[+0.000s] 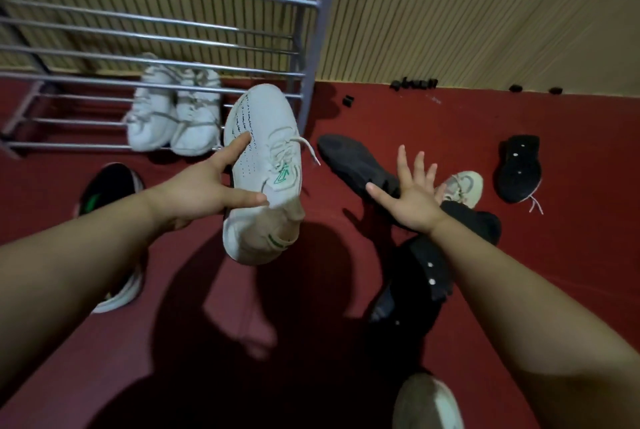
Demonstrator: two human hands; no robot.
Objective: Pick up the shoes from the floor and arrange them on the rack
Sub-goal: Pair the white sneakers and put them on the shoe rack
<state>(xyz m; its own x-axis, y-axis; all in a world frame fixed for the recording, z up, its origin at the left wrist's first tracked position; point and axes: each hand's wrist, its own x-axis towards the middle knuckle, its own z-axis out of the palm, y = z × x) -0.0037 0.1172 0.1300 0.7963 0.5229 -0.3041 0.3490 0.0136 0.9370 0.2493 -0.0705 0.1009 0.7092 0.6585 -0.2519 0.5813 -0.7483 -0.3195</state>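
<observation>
Our left hand (207, 186) grips a white sneaker (263, 158) across its upper, thumb near the collar, holding it in the air just in front of the rack (69, 77). Our right hand (414, 196) hangs open, fingers spread, over black shoes (353, 162) on the floor to the rack's right. We judge the sneaker light and soft-sided, its lace end loose, so the firmer sole and heel look the surest hold.

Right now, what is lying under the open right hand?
Under the right hand lie black shoes on the red floor, with a pale sneaker past its fingers. The hand covers where they meet.
</observation>
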